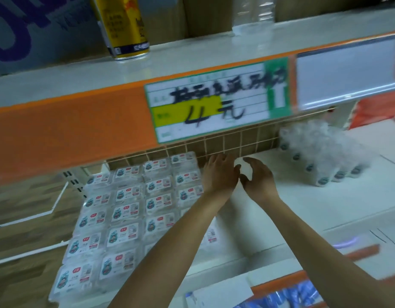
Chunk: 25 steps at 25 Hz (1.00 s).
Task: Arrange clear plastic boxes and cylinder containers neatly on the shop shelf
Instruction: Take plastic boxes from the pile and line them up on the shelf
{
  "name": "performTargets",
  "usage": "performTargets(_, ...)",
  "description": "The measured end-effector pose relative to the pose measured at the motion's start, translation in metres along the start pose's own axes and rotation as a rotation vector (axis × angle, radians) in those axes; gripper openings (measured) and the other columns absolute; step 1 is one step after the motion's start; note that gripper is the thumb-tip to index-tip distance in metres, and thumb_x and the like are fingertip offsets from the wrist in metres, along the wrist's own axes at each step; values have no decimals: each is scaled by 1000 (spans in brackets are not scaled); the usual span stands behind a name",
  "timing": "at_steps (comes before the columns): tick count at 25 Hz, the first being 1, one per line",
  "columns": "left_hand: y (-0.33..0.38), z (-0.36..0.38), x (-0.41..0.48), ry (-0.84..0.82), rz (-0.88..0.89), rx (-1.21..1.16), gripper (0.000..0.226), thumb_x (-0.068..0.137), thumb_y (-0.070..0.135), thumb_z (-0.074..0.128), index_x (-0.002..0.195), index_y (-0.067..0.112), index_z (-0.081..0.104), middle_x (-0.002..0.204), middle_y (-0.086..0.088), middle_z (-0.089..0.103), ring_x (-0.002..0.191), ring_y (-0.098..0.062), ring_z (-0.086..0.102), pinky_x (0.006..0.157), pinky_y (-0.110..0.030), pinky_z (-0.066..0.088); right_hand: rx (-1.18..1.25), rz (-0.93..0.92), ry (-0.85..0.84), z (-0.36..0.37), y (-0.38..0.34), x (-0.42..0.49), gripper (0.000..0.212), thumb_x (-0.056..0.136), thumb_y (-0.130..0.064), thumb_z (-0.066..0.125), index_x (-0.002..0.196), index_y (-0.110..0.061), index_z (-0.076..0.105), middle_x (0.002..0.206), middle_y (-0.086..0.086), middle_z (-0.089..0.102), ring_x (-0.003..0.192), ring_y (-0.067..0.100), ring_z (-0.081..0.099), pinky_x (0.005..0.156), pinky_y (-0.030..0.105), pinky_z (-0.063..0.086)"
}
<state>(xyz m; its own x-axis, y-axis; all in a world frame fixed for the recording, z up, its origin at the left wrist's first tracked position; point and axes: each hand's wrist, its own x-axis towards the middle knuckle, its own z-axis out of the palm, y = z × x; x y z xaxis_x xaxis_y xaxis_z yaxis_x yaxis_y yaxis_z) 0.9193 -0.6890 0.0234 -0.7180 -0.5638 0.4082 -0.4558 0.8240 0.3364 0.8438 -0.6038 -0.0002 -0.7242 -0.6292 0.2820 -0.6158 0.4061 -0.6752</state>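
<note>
The clear plastic boxes [130,210] lie flat in neat rows on the left half of the white shelf [303,207], from its back edge to its front edge. The left arm covers a few boxes near the front. The cylinder containers [321,161] lie in a heap near the back right corner. They are blurry, so I cannot count them.

Both hands reach to the middle of the back edge. The left hand [221,174] has straight fingers, right beside the boxes, with its fingertips by the wire grid [232,141]. The right hand [260,178] is close to it, fingers loosely bent and wide, holding nothing I can see.

The price tag [214,101] above is smeared. The yellow can [123,27] is cut off at the top.
</note>
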Motion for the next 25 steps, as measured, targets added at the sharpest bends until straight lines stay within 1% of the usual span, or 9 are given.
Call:
performTargets(3, 44, 11, 5, -35, 16, -71, 32, 94, 34, 50, 122, 21, 59, 123, -2, 60, 116, -23, 52, 93, -33, 40, 39, -9, 92, -37, 20, -7, 44, 84, -6, 59, 127, -7, 53, 130, 10, 55, 120, 27, 50, 98, 24, 34)
performTargets(6, 103, 26, 12, -44, 74, -105, 30, 95, 34, 48, 120, 21, 59, 119, -1, 60, 111, -22, 52, 86, -33, 42, 34, 24, 147, -82, 55, -10, 43, 84, -6, 56, 127, -10, 54, 128, 9, 57, 118, 27, 51, 89, 24, 37)
performTargets(8, 145, 40, 17, -38, 142, -100, 28, 94, 31, 50, 117, 18, 60, 115, -2, 62, 108, -24, 54, 83, -34, 43, 3, 35, 160, -115, 84, -11, 44, 84, -7, 55, 128, -12, 53, 130, 7, 56, 120, 26, 49, 89, 26, 37)
performTargets(10, 188, 58, 21, -54, 192, -87, 29, 93, 29, 53, 118, 17, 61, 112, -6, 64, 105, -27, 56, 83, -36, 46, -18, 51, 186, -151, 115, -13, 45, 84, -7, 56, 128, -13, 52, 131, 5, 55, 121, 25, 48, 90, 23, 34)
performTargets(12, 228, 78, 23, -35, 209, -133, 28, 88, 24, 61, 114, 14, 64, 107, -9, 66, 100, -31, 59, 82, -37, 48, -42, 66, 212, -182, 148, -16, 45, 84, -8, 58, 128, -13, 52, 130, 3, 55, 120, 25, 48, 88, 19, 29)
performTargets(14, 265, 99, 22, -13, 222, -191, 27, 84, 21, 65, 110, 12, 66, 104, -9, 67, 99, -31, 59, 83, -37, 47, -55, 79, 227, -209, 180, -20, 44, 84, -7, 59, 127, -13, 53, 129, 3, 56, 119, 25, 49, 88, 17, 28)
performTargets(18, 337, 142, 20, -76, 266, -246, 30, 89, 23, 60, 117, 14, 63, 114, -7, 64, 105, -28, 55, 90, -36, 42, -104, 126, 248, -263, 242, -32, 43, 82, -6, 61, 124, -12, 55, 126, 5, 57, 117, 26, 50, 92, 23, 32)
performTargets(22, 395, 182, 24, -155, 332, -281, 33, 88, 26, 62, 118, 14, 62, 118, -6, 62, 107, -29, 55, 90, -37, 42, -114, 191, 297, -308, 296, -41, 43, 81, -4, 64, 123, -7, 56, 125, 10, 58, 117, 28, 52, 96, 29, 35)
performTargets(25, 426, 211, 37, -194, 363, -296, 35, 87, 27, 62, 120, 14, 62, 121, -7, 61, 108, -29, 55, 91, -36, 41, -93, 248, 352, -332, 329, -38, 40, 81, -5, 65, 120, -4, 58, 121, 12, 61, 115, 28, 54, 93, 26, 35)
